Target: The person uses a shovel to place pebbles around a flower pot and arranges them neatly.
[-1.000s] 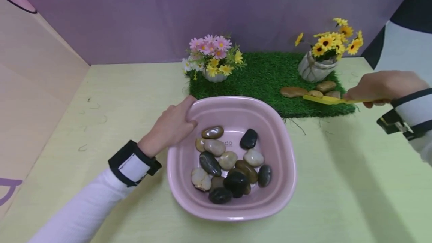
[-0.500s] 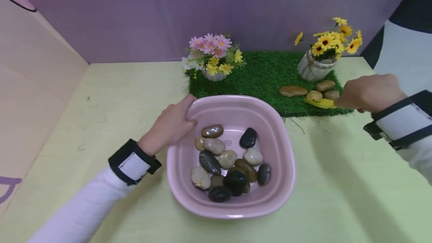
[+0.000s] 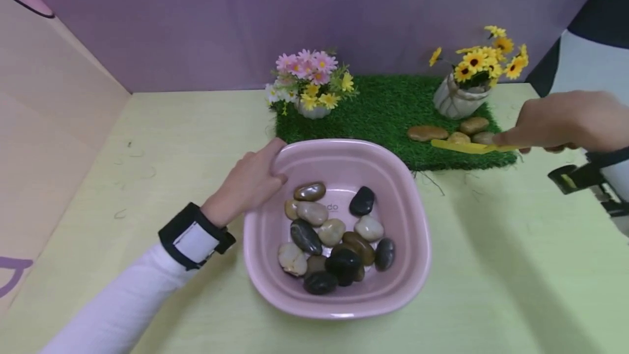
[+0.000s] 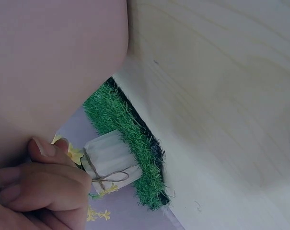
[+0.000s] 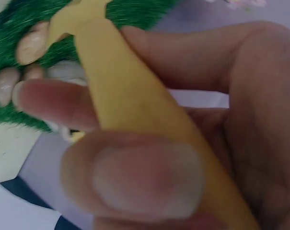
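My left hand (image 3: 249, 180) grips the upper left rim of a pink plastic basin (image 3: 415, 245). Inside the basin lie several smooth stones (image 3: 306, 237), black, brown and pale. At the right, my right hand (image 3: 572, 122) holds a yellow tool (image 3: 467, 147) by its long tapered handle (image 5: 135, 91); the tool's flared end shows only partly in the right wrist view. That end is low over the artificial grass mat (image 3: 383, 108), right beside brown pebbles (image 3: 426, 134) lying there. The basin's pink wall (image 4: 53, 52) fills the upper left of the left wrist view, above the curled fingers.
Two flower pots stand on the mat: one with pink and yellow flowers (image 3: 314, 81) at its left, one with yellow sunflowers (image 3: 462, 94) at its right. A purple backdrop (image 3: 196, 26) rises behind the pale wooden table (image 3: 187, 141).
My right hand dips left toward the pebbles, then draws back up and right, with the yellow tool turning edge-on again. My left hand and the basin stay in place.
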Demonstrator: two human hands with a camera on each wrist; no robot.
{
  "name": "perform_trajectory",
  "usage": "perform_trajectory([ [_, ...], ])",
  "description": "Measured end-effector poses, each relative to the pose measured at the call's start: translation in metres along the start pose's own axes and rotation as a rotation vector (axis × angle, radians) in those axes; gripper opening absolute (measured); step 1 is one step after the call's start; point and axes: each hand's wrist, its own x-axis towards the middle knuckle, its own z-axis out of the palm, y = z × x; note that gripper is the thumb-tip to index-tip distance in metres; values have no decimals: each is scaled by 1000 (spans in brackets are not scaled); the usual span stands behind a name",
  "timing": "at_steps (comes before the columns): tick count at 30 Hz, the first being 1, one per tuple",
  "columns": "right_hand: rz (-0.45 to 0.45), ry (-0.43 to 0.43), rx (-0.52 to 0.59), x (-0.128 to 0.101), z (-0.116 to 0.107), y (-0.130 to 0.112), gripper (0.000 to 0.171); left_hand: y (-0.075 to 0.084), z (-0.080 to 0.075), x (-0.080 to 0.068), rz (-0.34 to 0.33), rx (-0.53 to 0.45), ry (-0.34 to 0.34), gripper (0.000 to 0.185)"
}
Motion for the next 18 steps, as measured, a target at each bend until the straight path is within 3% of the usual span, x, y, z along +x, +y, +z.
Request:
perform_trajectory([
  [4, -37, 108, -36, -9, -8, -4, 75, -1, 0, 0, -3, 2, 1, 45],
  [10, -90, 398, -69, -25, -14, -26, 74, -2, 1, 0, -2, -4, 1, 45],
  [14, -174, 670, -51, -37, -9, -53, 56, -2, 0, 0, 2, -1, 3, 45],
  [18, -351, 994, -90, -53, -3, -87, 37, -2, 0, -1, 3, -1, -1, 45],
])
